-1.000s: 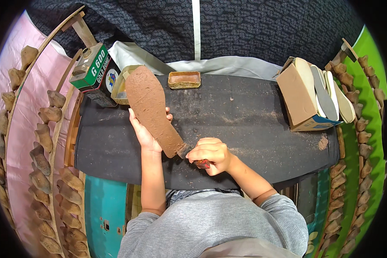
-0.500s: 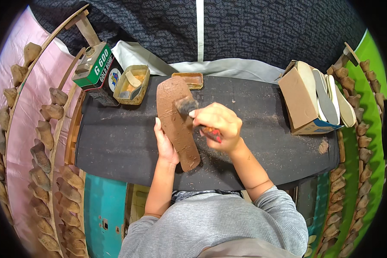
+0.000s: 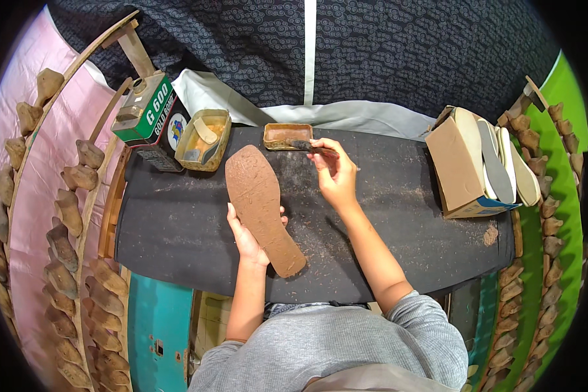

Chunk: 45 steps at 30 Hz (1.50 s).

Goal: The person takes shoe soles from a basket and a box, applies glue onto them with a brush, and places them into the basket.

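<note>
A brown shoe sole [image 3: 258,202], its face rough and wet-looking, is held up over the dark table by my left hand [image 3: 247,240]. The thumb shows along its left edge and fingertips peek out at its right edge. My right hand [image 3: 335,171] grips a brush [image 3: 317,150] by its handle. The dark bristles reach over the near rim of a small rectangular tray [image 3: 290,129] with a brownish layer inside. Brush and sole are apart.
A green and black metal can [image 3: 151,121] and a yellowish tub [image 3: 204,138] with pieces inside stand at the back left. At the right is a cardboard box [image 3: 467,166] of insoles. Racks of wooden shoe lasts [image 3: 62,245] line both sides. Crumbs dot the black tablecloth [image 3: 398,215].
My right hand has lifted the brush off the sole and carried it away to the small tray. The sole has shifted slightly nearer and turned so its face shows more.
</note>
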Available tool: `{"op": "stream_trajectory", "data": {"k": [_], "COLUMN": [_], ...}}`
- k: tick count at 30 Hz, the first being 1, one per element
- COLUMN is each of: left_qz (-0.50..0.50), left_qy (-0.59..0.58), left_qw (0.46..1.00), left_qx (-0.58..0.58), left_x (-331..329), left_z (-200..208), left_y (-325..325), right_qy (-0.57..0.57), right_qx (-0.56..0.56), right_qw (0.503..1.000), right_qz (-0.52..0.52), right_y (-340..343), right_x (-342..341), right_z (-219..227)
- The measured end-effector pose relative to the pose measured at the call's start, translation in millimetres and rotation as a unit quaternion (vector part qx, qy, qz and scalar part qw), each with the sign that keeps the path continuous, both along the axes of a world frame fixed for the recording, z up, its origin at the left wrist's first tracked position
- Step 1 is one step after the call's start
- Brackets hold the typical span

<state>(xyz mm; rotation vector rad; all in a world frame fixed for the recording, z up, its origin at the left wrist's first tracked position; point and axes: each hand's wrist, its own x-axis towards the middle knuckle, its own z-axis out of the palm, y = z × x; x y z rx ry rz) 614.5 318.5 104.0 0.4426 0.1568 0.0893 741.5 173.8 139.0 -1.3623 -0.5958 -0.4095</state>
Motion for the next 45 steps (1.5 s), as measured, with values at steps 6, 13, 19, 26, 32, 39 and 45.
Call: {"op": "stream_trajectory", "data": {"k": [6,13,19,26,32,39,45], "left_qz": [0.021,0.040,0.024,0.012,0.004,0.131,0.184], "left_qy": [0.000,0.029,0.039,0.057,0.015,0.033,-0.032], "left_qw": [1.000,0.998,0.999,0.998,0.999,0.981,0.923], "left_qx": [-0.010,-0.048,-0.021,0.026,0.052,0.140,0.338], "left_x": [-3.1,-5.8,-6.0,-3.4,-7.3,-17.9,-40.1], "left_z": [4.8,0.9,-0.1,7.6,10.5,12.0,15.7], "left_y": [2.0,6.4,10.7,7.6,6.7,-9.2,-18.1], "right_qy": [-0.048,0.037,0.040,-0.048,0.204,0.271,0.232], "right_qx": [-0.151,-0.210,-0.243,-0.278,-0.203,-0.130,-0.194], "right_qw": [0.982,0.974,0.967,0.951,0.947,0.923,0.935], "right_qz": [-0.101,-0.075,-0.062,-0.131,0.140,0.240,0.187], "right_y": [19.3,27.2,17.5,-1.2,-9.0,-14.6,-23.8], "right_x": [59.9,81.6,61.3,19.7,-75.5,-99.5,-106.2], "right_z": [-28.8,-44.4,-43.3,-18.5,-4.3,-19.0,-7.8]}}
